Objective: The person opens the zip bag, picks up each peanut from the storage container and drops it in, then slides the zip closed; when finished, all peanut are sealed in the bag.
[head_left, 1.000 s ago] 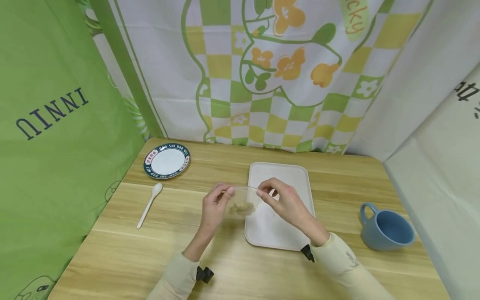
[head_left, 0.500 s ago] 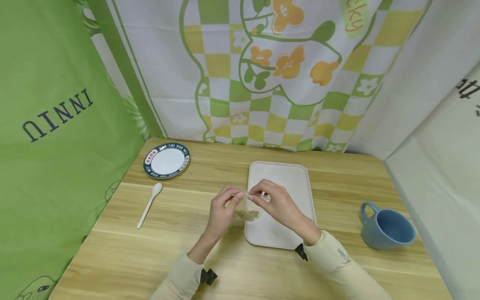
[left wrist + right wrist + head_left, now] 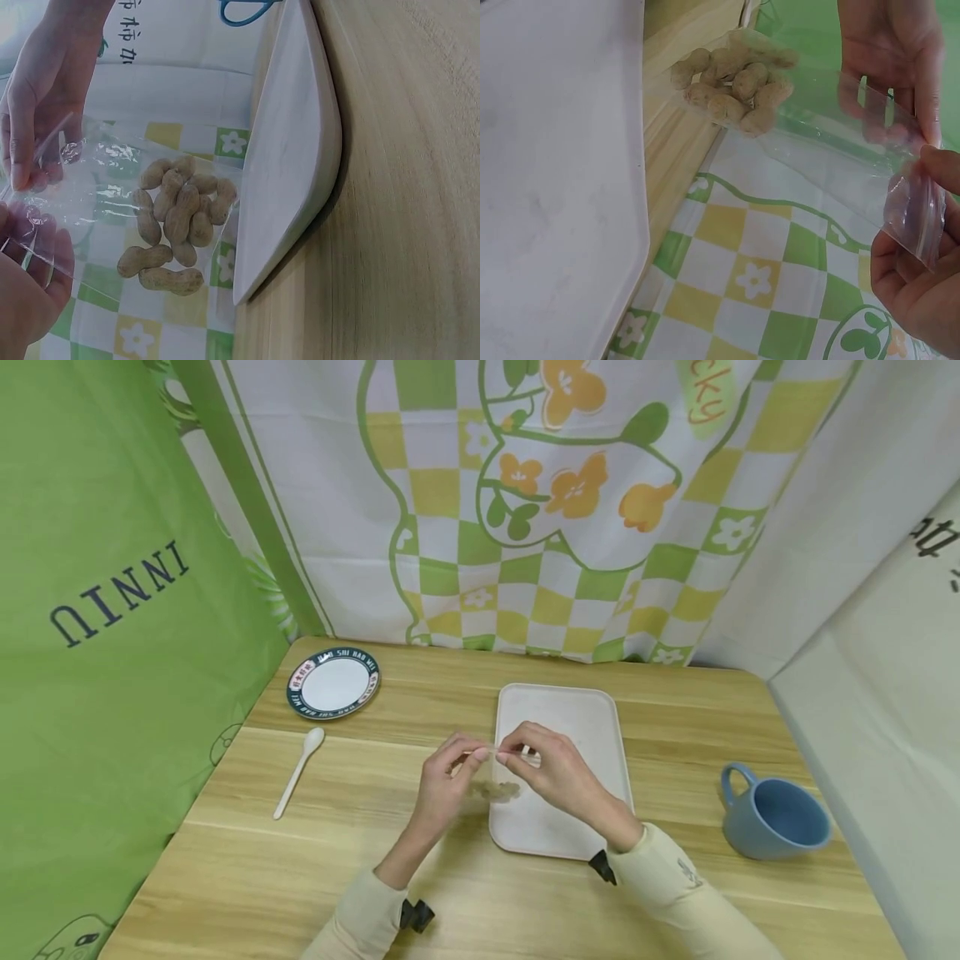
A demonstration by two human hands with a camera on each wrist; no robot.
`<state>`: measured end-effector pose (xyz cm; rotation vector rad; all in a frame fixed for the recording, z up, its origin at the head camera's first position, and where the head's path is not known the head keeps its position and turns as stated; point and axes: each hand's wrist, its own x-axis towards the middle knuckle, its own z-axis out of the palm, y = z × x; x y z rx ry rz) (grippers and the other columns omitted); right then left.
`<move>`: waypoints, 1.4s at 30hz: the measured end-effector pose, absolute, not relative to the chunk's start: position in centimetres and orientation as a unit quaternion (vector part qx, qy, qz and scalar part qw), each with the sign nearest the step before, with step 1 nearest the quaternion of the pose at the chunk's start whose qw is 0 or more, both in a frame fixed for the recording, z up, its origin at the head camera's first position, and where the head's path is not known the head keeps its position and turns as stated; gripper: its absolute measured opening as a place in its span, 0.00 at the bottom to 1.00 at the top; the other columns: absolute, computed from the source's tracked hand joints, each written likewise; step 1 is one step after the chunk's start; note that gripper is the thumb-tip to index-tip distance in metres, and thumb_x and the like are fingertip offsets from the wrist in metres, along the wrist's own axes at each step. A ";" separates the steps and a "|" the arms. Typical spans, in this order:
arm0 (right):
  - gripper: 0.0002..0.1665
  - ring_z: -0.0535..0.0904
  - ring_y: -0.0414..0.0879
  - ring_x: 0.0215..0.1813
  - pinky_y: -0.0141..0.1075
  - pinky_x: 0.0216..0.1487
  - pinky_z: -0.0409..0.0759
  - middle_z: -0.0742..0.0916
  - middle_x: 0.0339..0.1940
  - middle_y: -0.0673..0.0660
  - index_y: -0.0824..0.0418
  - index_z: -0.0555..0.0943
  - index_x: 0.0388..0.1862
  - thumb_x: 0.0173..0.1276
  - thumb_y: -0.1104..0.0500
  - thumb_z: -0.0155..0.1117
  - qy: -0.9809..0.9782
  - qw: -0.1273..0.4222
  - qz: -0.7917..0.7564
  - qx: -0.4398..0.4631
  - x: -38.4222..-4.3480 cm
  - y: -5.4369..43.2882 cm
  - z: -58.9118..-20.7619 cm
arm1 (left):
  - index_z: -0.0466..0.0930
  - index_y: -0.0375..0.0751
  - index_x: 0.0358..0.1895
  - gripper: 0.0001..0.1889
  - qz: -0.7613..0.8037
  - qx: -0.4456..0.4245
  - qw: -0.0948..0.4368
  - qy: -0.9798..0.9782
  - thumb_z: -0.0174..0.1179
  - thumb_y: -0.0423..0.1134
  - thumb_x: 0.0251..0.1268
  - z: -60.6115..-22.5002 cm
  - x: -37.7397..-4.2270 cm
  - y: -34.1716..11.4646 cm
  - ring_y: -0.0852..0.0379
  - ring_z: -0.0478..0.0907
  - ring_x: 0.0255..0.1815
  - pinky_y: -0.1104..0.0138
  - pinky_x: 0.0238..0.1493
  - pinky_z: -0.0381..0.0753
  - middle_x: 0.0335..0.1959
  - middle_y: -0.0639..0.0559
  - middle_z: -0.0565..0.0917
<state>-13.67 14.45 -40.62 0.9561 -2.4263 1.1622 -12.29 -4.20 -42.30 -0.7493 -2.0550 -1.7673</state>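
A clear zip-lock bag [image 3: 112, 176] hangs between both hands, well clear of the table in the wrist views. Unshelled peanuts [image 3: 178, 214] lie gathered in its lower part. My left hand [image 3: 441, 783] pinches one side of the bag's top edge between thumb and fingers. With thumb and fingertips, my right hand [image 3: 557, 770] grips the same edge close beside it. The fingertips of the two hands nearly meet along the zip strip [image 3: 931, 217]. In the head view, the peanuts overlap the left border of a white tray [image 3: 562, 706].
A dark-rimmed plate [image 3: 333, 683] stands at the table's back left, with a white spoon [image 3: 298, 772] in front of it. On the right is a blue mug [image 3: 776, 818]. A patterned curtain [image 3: 525, 593] hangs behind the table [image 3: 247, 868].
Over the first half second, my hands came together along the bag's top edge, the left moving right and the right slightly left. Since then they have hardly moved.
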 end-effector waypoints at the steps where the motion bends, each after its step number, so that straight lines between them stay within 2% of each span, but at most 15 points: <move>1: 0.04 0.76 0.35 0.35 0.37 0.38 0.79 0.82 0.32 0.44 0.55 0.82 0.35 0.63 0.64 0.68 -0.842 0.142 0.402 0.330 -13.6 14.4 -40.6 | 0.80 0.27 0.39 0.05 -0.628 -0.260 0.155 -0.717 0.58 0.22 0.62 -42.3 -12.3 -4.2 0.57 0.77 0.39 0.67 0.42 0.81 0.35 0.37 0.81; 6: 0.04 0.76 0.35 0.35 0.37 0.38 0.79 0.83 0.32 0.43 0.55 0.82 0.34 0.62 0.63 0.68 -0.842 0.145 0.401 0.330 -13.5 14.3 -40.5 | 0.80 0.27 0.40 0.04 -0.656 -0.248 0.122 -0.703 0.58 0.24 0.63 -42.4 -12.4 -4.2 0.62 0.76 0.42 0.66 0.43 0.80 0.38 0.38 0.80; 12: 0.04 0.78 0.35 0.34 0.38 0.37 0.80 0.83 0.31 0.44 0.55 0.83 0.34 0.61 0.62 0.69 -0.834 0.149 0.422 0.323 -13.6 14.3 -40.8 | 0.79 0.29 0.38 0.03 -0.649 -0.236 0.105 -0.715 0.58 0.25 0.64 -42.4 -12.4 -4.2 0.59 0.76 0.42 0.67 0.46 0.80 0.38 0.40 0.80; 17: 0.05 0.78 0.35 0.34 0.34 0.38 0.79 0.83 0.31 0.43 0.55 0.83 0.34 0.61 0.63 0.69 -0.833 0.138 0.438 0.310 -13.5 14.7 -41.1 | 0.78 0.28 0.37 0.02 -0.646 -0.238 0.116 -0.716 0.57 0.24 0.64 -42.0 -12.4 -4.2 0.57 0.76 0.39 0.66 0.45 0.80 0.36 0.39 0.79; 24: 0.02 0.77 0.36 0.35 0.36 0.38 0.79 0.82 0.31 0.43 0.56 0.81 0.34 0.65 0.61 0.66 -0.828 0.140 0.437 0.322 -13.4 15.1 -41.1 | 0.78 0.26 0.39 0.03 -0.680 -0.247 0.097 -0.683 0.56 0.22 0.64 -41.9 -12.6 -4.3 0.59 0.75 0.38 0.74 0.40 0.76 0.35 0.38 0.79; 28: 0.02 0.77 0.36 0.36 0.37 0.39 0.79 0.82 0.32 0.43 0.55 0.81 0.34 0.65 0.61 0.66 -0.826 0.137 0.439 0.325 -13.4 15.1 -41.0 | 0.80 0.25 0.39 0.05 -0.692 -0.257 0.086 -0.669 0.58 0.21 0.61 -42.0 -12.8 -4.4 0.60 0.75 0.40 0.74 0.41 0.75 0.35 0.38 0.79; 33: 0.05 0.79 0.37 0.36 0.36 0.40 0.81 0.83 0.33 0.43 0.53 0.82 0.35 0.63 0.62 0.68 -0.824 0.126 0.458 0.308 -13.3 15.2 -41.2 | 0.81 0.25 0.36 0.03 -0.683 -0.258 0.090 -0.678 0.60 0.21 0.59 -41.9 -12.8 -4.4 0.61 0.75 0.38 0.75 0.40 0.75 0.33 0.39 0.79; 38: 0.06 0.78 0.37 0.34 0.35 0.37 0.80 0.83 0.31 0.43 0.53 0.82 0.34 0.61 0.64 0.69 -0.821 0.134 0.466 0.302 -13.3 15.5 -41.5 | 0.83 0.27 0.34 0.03 -0.673 -0.241 0.115 -0.690 0.61 0.21 0.57 -42.8 -13.3 -4.6 0.63 0.76 0.37 0.75 0.39 0.77 0.32 0.40 0.81; 42: 0.07 0.77 0.37 0.34 0.38 0.35 0.80 0.83 0.31 0.44 0.54 0.81 0.34 0.61 0.65 0.69 -0.820 0.146 0.456 0.314 -13.3 15.7 -41.4 | 0.83 0.27 0.35 0.04 -0.688 -0.235 0.101 -0.680 0.62 0.21 0.57 -44.0 -13.8 -4.7 0.61 0.76 0.37 0.75 0.40 0.77 0.33 0.40 0.81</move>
